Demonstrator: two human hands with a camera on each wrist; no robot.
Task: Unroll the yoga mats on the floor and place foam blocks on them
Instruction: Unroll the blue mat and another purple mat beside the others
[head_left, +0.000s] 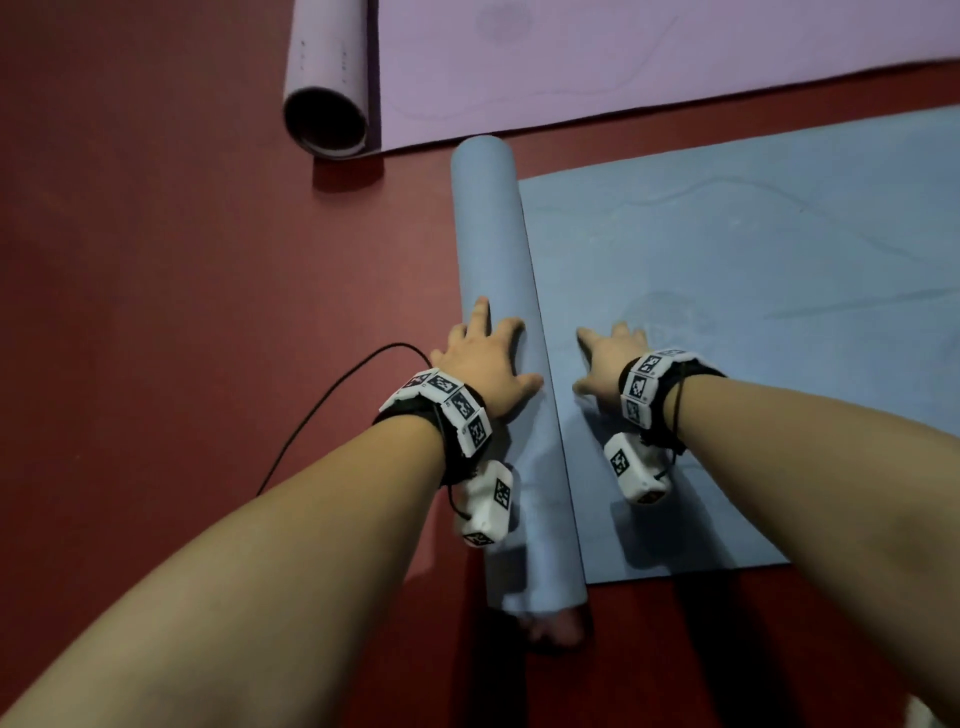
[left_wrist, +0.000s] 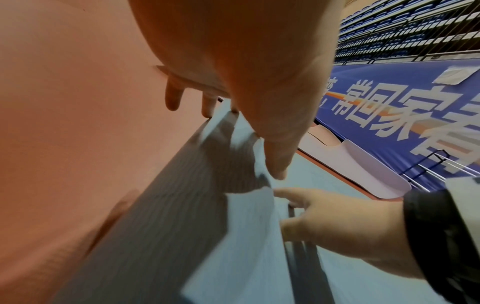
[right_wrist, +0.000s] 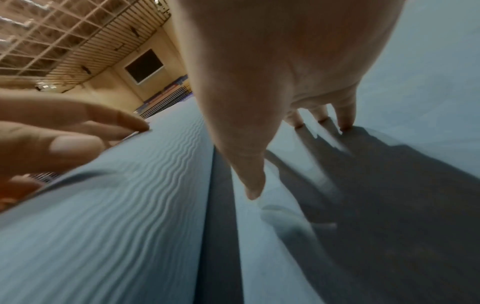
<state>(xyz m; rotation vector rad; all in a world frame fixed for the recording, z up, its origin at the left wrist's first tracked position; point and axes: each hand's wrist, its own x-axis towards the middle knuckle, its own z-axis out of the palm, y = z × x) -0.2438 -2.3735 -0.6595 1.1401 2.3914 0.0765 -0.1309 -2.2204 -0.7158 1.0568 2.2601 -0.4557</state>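
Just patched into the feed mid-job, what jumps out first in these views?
Centre of the head view: the blue mat, half unrolled on the red floor, its remaining roll under the left hand. The right hand lies flat on the unrolled part beside it. Behind, top of the view, a purple mat also keeps a rolled end. No foam blocks show.

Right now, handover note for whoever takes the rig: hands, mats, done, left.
Left hand: open, flat on the rolled part of the blue mat.
Right hand: open, fingers spread, on the blue mat's flat part, just beside the roll.
Purple mat: mostly flat, end roll remaining.
Done: both mats partly unrolled.
Left: finish both rolls, place foam blocks; none in view.
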